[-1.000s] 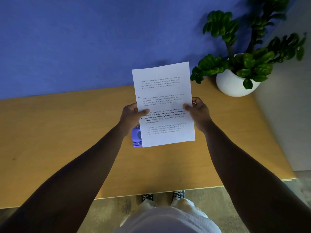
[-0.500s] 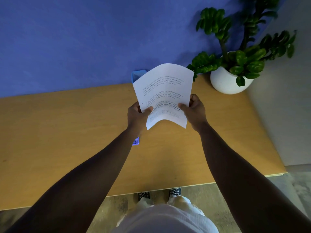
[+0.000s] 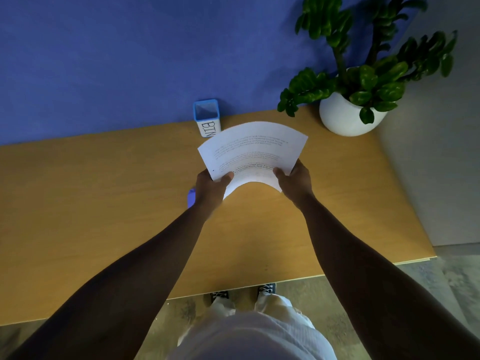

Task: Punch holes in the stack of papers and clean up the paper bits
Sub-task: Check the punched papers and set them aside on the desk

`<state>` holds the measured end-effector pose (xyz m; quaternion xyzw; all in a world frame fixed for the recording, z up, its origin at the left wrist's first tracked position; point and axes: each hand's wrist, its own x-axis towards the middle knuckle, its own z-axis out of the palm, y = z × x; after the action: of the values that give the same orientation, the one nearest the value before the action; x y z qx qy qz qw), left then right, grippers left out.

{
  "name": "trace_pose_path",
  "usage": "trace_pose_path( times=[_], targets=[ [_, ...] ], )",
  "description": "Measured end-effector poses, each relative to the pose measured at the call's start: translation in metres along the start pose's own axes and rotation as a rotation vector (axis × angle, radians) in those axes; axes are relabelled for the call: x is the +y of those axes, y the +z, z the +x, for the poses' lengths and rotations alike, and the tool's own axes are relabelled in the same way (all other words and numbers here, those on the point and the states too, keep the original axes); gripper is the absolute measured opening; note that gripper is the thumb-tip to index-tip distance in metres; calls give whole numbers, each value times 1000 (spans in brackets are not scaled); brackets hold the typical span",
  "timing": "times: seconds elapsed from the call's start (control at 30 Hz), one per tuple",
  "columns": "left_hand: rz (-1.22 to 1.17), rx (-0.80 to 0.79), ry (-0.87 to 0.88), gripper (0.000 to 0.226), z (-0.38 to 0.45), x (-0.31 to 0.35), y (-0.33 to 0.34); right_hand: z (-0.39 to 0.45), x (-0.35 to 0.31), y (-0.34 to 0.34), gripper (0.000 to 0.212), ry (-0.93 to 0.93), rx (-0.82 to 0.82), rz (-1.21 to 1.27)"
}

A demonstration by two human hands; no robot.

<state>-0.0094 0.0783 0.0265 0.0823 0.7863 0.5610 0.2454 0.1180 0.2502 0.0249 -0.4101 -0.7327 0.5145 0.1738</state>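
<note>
I note both hands closed on the stack of papers (image 3: 253,152), left hand (image 3: 211,184) and right hand (image 3: 296,181) pinching its near corners, long axis pointing away toward the bin (image 3: 207,116), hole punch (image 3: 191,198) just beside the left wrist, so nearer it.

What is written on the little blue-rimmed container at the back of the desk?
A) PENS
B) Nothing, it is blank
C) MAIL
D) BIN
D: the small container standing against the blue wall shows the letters "BIN" on its white side, just behind the curved stack of papers that the left hand and right hand hold.
</note>
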Motion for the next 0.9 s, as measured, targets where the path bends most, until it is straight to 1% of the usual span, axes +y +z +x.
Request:
trace_pose_path(
  times=[0.1, 0.2, 0.33, 0.43, 0.53, 0.7, 0.9],
  targets=[
    [3, -3, 24, 25, 5, 0, -3, 6, -7, -2, 30, -30, -18, -18],
    [-25, -4, 25, 12, 9, -4, -6, 12, -10, -2, 21, -52, -48, -48],
    [-80, -9, -86, 11, 8, -11, -4, 18, -7, 0, 29, -29, -109, -103],
    [-83, -6, -168, 11, 4, -15, 3, 21, 2, 2, 29, -1, -156, -156],
    [-68, -23, -226, 19, 2, -20, 11, 24, 12, 2, 31, 58, -180, -175],
    [-49, -71, -248, 21, 7, -25, 25, 27, 29, 0, 30, 188, -145, -146],
    [-4, -111, -272, 24, 25, -20, 46, 38, 44, -14, 28, 271, -1, -90]
  ],
)
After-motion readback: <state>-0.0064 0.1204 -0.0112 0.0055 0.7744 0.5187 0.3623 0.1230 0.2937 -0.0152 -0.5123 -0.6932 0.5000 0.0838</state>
